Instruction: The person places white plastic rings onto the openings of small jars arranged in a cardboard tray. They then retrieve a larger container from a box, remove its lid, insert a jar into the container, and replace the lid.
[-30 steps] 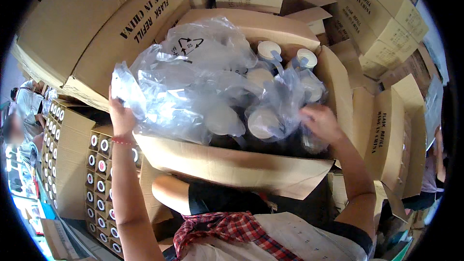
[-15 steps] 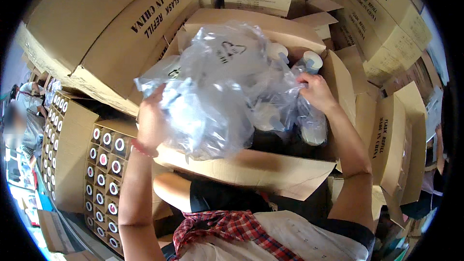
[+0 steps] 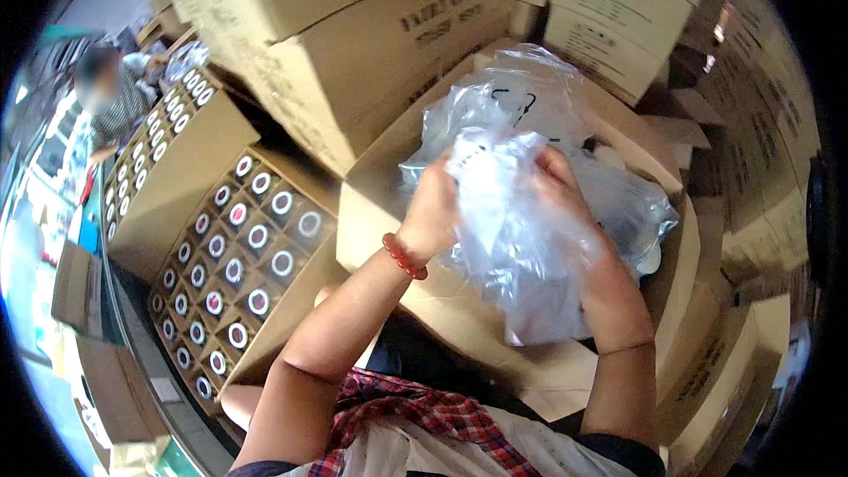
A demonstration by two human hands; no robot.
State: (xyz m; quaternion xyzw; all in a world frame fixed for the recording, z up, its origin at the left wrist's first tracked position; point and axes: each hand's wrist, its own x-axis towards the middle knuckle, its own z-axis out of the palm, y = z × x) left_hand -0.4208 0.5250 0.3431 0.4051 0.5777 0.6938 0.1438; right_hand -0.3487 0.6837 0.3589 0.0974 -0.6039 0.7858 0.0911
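Note:
A crumpled clear plastic bag (image 3: pixel 521 265) hangs between my hands above an open cardboard box (image 3: pixel 389 243). My left hand (image 3: pixel 433 212), with a red bead bracelet at its wrist, is closed on the bag's left side. Opposite it, my right hand (image 3: pixel 565 194) pinches the upper right part, its fingers partly blurred. Behind them more clear plastic (image 3: pixel 495 110) with a dark printed mark lies over the box. White round-ended pieces (image 3: pixel 609 157) show inside at the right, partly under plastic wrapping (image 3: pixel 632 212).
To the left stands a carton with cardboard dividers (image 3: pixel 283 318), its cells holding upright pieces with white ring-shaped tops. Large closed cartons (image 3: pixel 415 31) rise behind the box, and more cartons (image 3: pixel 609 26) stand at the back right. Another person (image 3: pixel 124 110) is at the far left.
The view has turned left, so the scene sits further right. My hands have come closer together, and my right hand has left the wrapped white pieces for the bag in front.

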